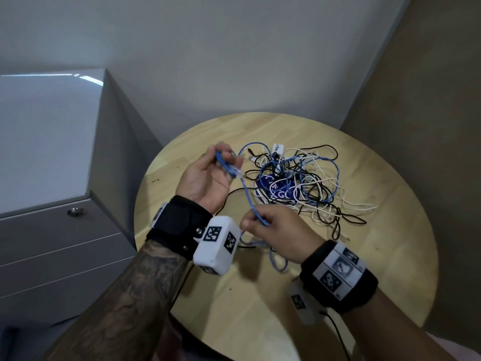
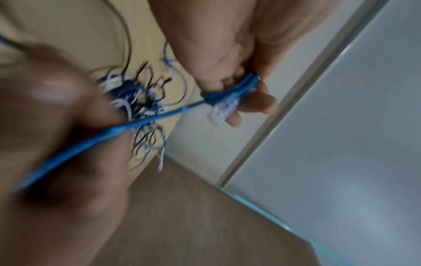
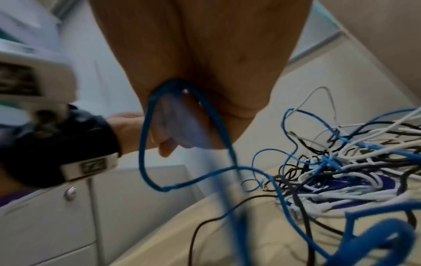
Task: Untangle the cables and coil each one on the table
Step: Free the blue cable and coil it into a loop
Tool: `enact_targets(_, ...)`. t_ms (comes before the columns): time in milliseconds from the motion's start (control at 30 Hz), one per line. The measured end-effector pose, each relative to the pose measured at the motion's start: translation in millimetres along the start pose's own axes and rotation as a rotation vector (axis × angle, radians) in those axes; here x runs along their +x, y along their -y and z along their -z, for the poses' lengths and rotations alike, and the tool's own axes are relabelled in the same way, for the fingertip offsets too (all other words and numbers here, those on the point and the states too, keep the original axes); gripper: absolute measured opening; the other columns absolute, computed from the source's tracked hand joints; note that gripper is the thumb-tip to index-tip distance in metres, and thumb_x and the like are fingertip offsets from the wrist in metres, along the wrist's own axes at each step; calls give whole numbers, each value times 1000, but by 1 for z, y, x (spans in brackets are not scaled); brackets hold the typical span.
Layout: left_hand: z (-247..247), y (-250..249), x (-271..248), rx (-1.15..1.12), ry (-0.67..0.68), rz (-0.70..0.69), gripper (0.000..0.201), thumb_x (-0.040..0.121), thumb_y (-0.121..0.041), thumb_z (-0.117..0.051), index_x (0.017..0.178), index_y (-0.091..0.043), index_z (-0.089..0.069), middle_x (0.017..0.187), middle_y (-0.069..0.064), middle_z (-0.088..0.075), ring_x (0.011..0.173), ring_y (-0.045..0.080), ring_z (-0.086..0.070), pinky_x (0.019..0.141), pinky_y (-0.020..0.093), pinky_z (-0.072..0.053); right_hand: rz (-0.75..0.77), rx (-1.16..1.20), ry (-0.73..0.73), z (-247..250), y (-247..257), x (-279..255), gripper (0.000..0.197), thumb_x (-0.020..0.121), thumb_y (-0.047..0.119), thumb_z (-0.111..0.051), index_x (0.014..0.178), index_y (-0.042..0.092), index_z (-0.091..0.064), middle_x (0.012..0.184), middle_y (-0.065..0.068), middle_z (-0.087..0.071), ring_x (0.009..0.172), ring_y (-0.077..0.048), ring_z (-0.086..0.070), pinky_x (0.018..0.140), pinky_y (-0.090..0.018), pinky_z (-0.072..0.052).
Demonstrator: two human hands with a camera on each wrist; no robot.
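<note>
**A:** Where are your hands right now?

**B:** Your left hand [image 1: 205, 175] is raised above the near-left part of the round wooden table [image 1: 390, 256], palm turned up. Its fingers curl round the end of the blue cable [image 1: 247, 194], and the clear plug [image 1: 235, 173] sticks out just past your fingertips.

**A:** And the right?

**B:** Your right hand [image 1: 276, 230] sits lower and closer to you, over the table. Thumb and fingers pinch the same blue cable a little way down from the plug, so a short stretch runs between your two hands. The left wrist view shows that stretch [image 2: 145, 122] fairly straight, though the picture is blurred.

**A:** Where does the cable go after your right hand?

**B:** Below your right hand it drops in loose loops [image 1: 276, 259] onto the table near your wrist. In the right wrist view one loop [image 3: 145, 144] hangs from your fingers.

**A:** And the rest of the cables?

**B:** You have the tangle [image 1: 299, 183] lying on the table beyond your hands, toward the far side. Blue, white and black strands cross over one another there. A dark blue flat thing with white print [image 1: 273, 188] lies under the middle of it, and a small white tag [image 1: 278, 148] stands at its far edge. I cannot tell which blue strand in the pile joins the one you hold.

**A:** Anything beside the table?

**B:** A grey drawer cabinet [image 1: 52, 230] stands to your left, just beside the table edge.
</note>
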State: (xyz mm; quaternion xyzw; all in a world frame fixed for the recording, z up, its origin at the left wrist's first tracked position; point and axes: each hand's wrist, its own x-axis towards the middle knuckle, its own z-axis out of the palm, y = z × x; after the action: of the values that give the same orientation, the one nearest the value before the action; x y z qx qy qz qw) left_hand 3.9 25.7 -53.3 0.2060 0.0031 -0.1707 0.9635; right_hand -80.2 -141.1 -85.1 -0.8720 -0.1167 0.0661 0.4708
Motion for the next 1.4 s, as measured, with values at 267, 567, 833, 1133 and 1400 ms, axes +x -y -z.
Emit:
enact_targets(267, 7, 5, -2, 864, -85, -326, 24, 102, -8, -45, 94, 2, -65, 79, 10, -73, 71, 16, -71, 70, 26, -56, 259, -232, -35, 12, 35, -8, 41, 99, 44, -47, 79, 11, -60, 60, 3, -51, 59, -15, -50, 60, -42, -45)
enact_targets(567, -19, 32, -21, 1066, 265, 260, 46, 101, -37, -44, 64, -12, -54, 46, -2, -31, 42, 15, -30, 53, 27, -45, 205, -99, -401, 68, 1, 8, 35, 96, 48, -58, 82, 18, -70, 69, -4, -63, 68, -23, -58, 65, -44, -49)
enact_targets(833, -1, -15, -5, -54, 50, 179, 37, 101, -26, -38, 71, -12, -54, 52, -6, -33, 45, 9, -29, 54, 22, -47, 38, 87, -217, 58, -20, 4, 11, 97, 17, -67, 88, 12, -71, 65, 6, -62, 61, -6, -53, 63, -24, -45)
enact_targets(1133, 2, -3, 2, 211, -63, -136, 21, 102, -9, -36, 102, -3, -56, 76, 0, -56, 61, 10, -54, 88, 33, -52, 10, -279, -12, 28, 6, 0, 22, 91, 34, -68, 72, 30, -58, 54, 17, -53, 49, -8, -45, 54, -30, -36)
enact_targets(1400, 1, 35, -12, 1466, 279, -191, 32, 93, -30, -51, 91, 1, -60, 77, 13, -65, 71, 28, -60, 78, 45, -53, 205, -734, -356, 50, 26, -9, 15, 75, 18, -61, 83, 30, -57, 69, 6, -62, 65, -19, -56, 52, -25, -24)
